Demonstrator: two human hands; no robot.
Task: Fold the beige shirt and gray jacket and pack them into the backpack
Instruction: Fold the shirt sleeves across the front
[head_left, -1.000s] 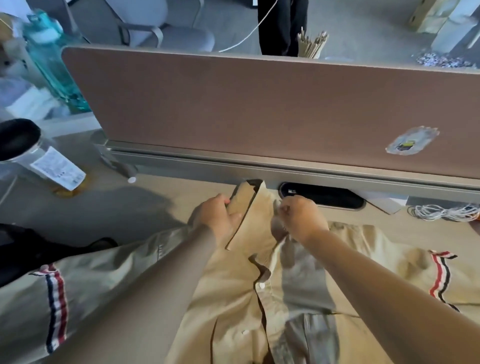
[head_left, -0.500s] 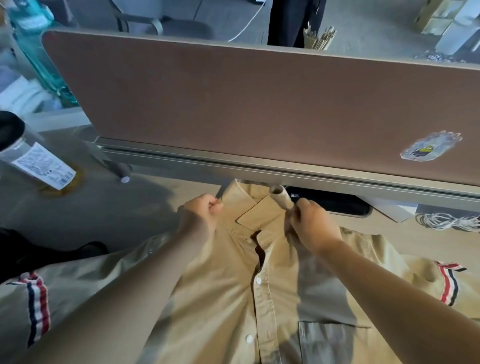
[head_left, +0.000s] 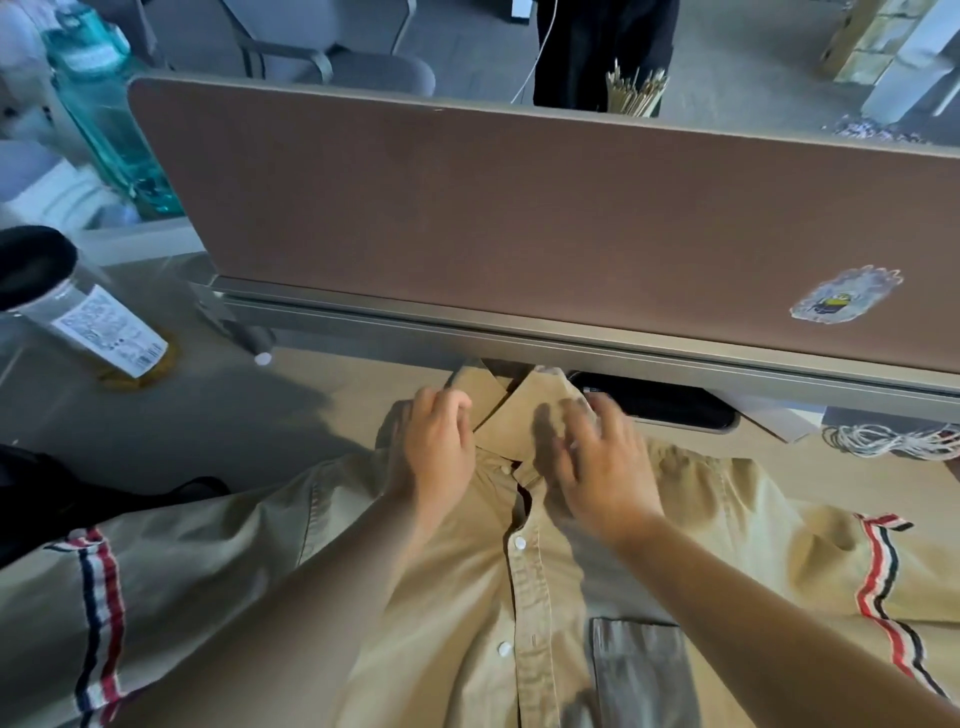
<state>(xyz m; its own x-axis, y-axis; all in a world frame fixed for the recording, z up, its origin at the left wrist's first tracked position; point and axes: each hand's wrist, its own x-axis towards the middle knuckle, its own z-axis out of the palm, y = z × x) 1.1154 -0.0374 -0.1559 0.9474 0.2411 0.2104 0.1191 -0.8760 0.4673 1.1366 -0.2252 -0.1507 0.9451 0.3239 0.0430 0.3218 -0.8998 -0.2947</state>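
Through the head camera, the beige shirt (head_left: 519, 623) lies front up on the desk (head_left: 208, 415), with its sleeves spread out to both sides. Its collar (head_left: 514, 410) sits right by the brown divider (head_left: 519, 218).

The left hand (head_left: 436, 447) rests on the left side of the collar, fingers mostly straight, holding nothing. The right hand (head_left: 597, 467) is blurry, with fingers spread wide over the collar's right side. It grips nothing.

I think the shirt is only being smoothed, and no fold is made yet. The gray jacket is not in sight. A dark thing (head_left: 62, 493) at the left edge may be the backpack, but I cannot tell. All the folding and packing is left to do.
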